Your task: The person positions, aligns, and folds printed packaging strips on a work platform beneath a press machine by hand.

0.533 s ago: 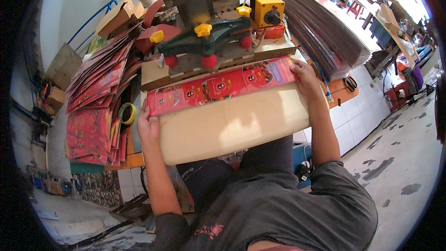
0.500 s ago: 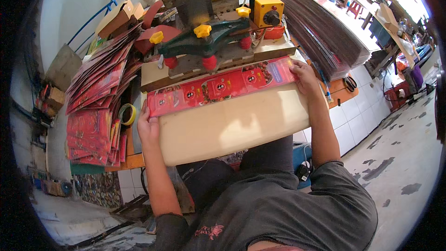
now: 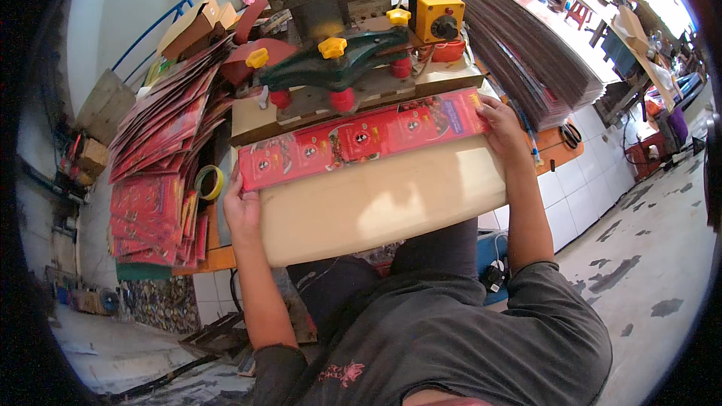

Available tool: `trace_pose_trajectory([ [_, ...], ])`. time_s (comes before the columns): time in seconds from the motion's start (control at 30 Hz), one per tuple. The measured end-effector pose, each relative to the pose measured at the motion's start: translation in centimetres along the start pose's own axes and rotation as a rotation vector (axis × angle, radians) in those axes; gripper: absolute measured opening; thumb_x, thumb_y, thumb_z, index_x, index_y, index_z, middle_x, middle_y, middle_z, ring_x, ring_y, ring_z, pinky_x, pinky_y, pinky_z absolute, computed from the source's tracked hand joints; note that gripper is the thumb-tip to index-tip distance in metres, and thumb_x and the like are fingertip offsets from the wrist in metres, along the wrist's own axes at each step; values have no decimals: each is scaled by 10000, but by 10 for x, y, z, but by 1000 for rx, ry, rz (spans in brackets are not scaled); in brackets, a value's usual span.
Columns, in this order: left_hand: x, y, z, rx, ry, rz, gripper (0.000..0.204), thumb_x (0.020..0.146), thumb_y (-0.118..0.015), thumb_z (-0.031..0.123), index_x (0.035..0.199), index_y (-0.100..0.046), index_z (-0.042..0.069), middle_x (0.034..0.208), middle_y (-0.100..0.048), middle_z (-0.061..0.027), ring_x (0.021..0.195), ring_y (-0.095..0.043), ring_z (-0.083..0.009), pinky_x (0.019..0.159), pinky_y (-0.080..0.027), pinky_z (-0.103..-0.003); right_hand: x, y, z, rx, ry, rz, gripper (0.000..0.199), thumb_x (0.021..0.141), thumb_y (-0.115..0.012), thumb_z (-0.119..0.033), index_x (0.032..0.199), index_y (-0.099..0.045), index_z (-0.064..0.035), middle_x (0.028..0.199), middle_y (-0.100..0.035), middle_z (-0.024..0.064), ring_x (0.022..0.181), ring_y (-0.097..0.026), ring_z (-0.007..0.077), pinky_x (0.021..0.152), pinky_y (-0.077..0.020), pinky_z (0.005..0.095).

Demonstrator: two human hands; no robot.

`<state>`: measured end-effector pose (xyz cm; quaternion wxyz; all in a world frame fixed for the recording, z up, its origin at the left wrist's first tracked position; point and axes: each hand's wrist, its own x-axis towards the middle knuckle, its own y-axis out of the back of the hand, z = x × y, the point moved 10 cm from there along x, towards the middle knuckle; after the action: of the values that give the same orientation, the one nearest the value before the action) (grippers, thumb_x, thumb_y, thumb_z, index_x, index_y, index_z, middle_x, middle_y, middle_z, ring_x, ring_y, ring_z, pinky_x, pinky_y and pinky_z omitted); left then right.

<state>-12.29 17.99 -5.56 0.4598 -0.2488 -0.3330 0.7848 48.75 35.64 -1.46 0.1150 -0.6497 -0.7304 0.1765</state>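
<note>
A long red printed plastic strip (image 3: 361,137) lies across a cream padded board (image 3: 376,207), along its far side. Its left end is gripped by my left hand (image 3: 242,207), fingers closed over the edge. At the other end, my right hand (image 3: 502,129) pinches the strip's right corner with thumb and fingers. The far edge of the strip lies by the jaw of a machine, whose dark green bracket (image 3: 331,60) carries yellow star knobs (image 3: 332,48) and red feet (image 3: 342,100).
On the left lean stacks of red printed sheets (image 3: 162,128), beside a roll of yellow tape (image 3: 209,182). A yellow control box (image 3: 438,16) with a black knob sits behind right. Farther right stand a tall pile of sheets (image 3: 526,45) and scissors (image 3: 571,134).
Both hands keep hold of the strip's ends. The whole view has shifted slightly, and the strip looks nearly unmoved against the board and machine.
</note>
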Motion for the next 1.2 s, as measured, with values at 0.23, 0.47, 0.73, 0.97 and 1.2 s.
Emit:
trace_pose_trajectory([
  [0.23, -61, -18, 28, 237, -56, 53, 300, 1032, -629, 74, 1313, -615, -30, 1322, -682, -148, 1207, -673, -244, 1080, -534, -412, -36, 1, -31, -246, 19, -83, 244, 1001, -682, -186, 1195, -663, -39, 988, -700, -21, 858, -659, 58, 789, -534, 209],
  [0.47, -111, -45, 43, 320, -84, 42, 193, 1045, -661, 129, 1201, -671, 16, 1176, -728, -81, 1066, -704, -155, 962, -567, -328, -63, -16, -87, -1157, 419, 235, 258, 1040, -657, -155, 1227, -655, 23, 1058, -745, 98, 927, -712, 161, 813, -567, 317],
  [0.73, -137, -89, 63, 307, -227, -37, 264, 1044, -656, 110, 1282, -654, -3, 1173, -734, -81, 1008, -720, -138, 920, -589, -309, -137, -283, -72, -1105, 765, -349, 255, 920, -732, -67, 1170, -700, -34, 1101, -679, 172, 1036, -674, 341, 920, -537, 432],
  [0.97, -152, -125, 73, 270, -294, -51, 387, 1031, -642, 45, 1407, -583, -22, 1253, -713, -126, 1069, -717, -156, 958, -591, -328, -176, -447, -50, -920, 1203, -827, 271, 920, -757, -178, 1113, -714, 7, 1052, -672, 183, 971, -643, 382, 873, -534, 464],
  [1.2, -158, -133, 81, 394, -372, -32, 461, 1011, -693, 93, 1431, -571, -53, 1239, -710, -101, 1045, -690, -111, 943, -544, -265, -168, -514, -33, -985, 1250, -960, 189, 916, -735, -173, 980, -715, 3, 961, -669, 155, 971, -650, 368, 871, -527, 477],
])
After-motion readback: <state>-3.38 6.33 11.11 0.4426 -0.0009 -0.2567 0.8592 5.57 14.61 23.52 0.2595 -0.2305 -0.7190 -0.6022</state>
